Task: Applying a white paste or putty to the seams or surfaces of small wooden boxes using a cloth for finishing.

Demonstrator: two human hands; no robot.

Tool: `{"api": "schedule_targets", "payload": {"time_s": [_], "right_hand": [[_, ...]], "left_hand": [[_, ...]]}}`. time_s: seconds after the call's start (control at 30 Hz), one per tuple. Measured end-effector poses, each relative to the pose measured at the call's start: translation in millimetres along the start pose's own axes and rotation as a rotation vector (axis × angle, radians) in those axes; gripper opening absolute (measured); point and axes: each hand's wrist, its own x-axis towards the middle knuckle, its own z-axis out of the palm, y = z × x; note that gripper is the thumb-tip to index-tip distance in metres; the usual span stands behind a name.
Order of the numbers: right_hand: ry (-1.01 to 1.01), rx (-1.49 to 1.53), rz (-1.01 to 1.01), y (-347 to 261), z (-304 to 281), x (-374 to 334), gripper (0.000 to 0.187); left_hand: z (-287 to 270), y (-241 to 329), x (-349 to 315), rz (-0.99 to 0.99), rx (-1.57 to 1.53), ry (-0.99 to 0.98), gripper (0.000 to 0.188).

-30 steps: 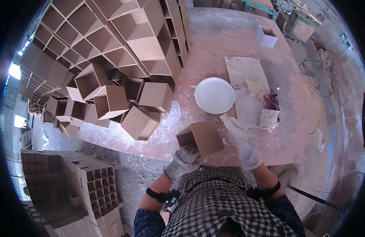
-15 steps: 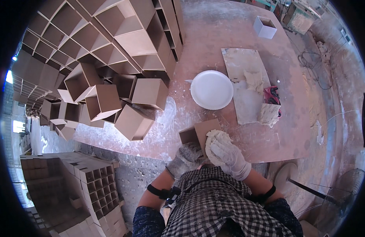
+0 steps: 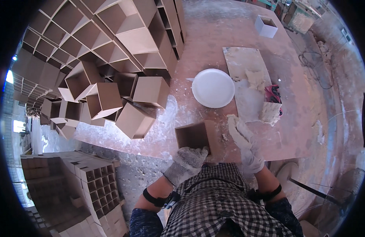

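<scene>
Near the table's front edge sits a brown open-topped fibreboard box [image 3: 215,138], its dark inside showing. My left hand [image 3: 189,162], in a grey-white knit glove, is closed over the box's near wall, fingers hooked at the rim. To the right of the box, my right hand [image 3: 251,155], in a whitish glove, is closed on a cream-coloured rag [image 3: 238,132] and stands apart from the box. Beyond them lies a round white dish [image 3: 213,88], with something white or pale inside. Its contents cannot be made out.
Several brown boxes [image 3: 136,120] lie heaped at the left, before a tall stack of open boxes [image 3: 135,41]. A stained board [image 3: 245,59] with a pink-and-black bundle [image 3: 272,94] lies right of the dish. One pale box [image 3: 266,27] stands far right; more boxes [image 3: 99,189] are stacked lower left.
My right hand has drawn the rag off the box and moved right. The box has turned, so its open side shows more, and my left hand has shifted along its near wall.
</scene>
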Motion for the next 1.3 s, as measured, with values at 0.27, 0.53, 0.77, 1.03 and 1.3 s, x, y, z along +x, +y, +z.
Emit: {"api": "schedule_targets", "payload": {"time_s": [0.27, 0.53, 0.77, 1.03, 1.3], "right_hand": [[-0.093, 0.125, -0.362, 58, 72, 41, 0.057], [-0.223, -0.573, -0.558, -6, 60, 2, 0.036], [-0.245, 0.091, -0.194, -23, 19, 3, 0.038], [-0.083, 0.055, -0.467, 25, 82, 37, 0.042], [-0.350, -0.318, -0.391, -19, 55, -30, 0.042]], "left_hand": [[24, -21, 20, 0.131, 0.281, 0.269, 0.037], [32, -53, -14, 0.176, 0.325, 0.298, 0.020], [8, -63, -22, 0.240, 0.241, 0.321, 0.045], [-13, -114, -11, 0.517, 0.489, 0.162, 0.038], [-17, -90, -21, 0.415, 0.384, 0.112, 0.031]]}}
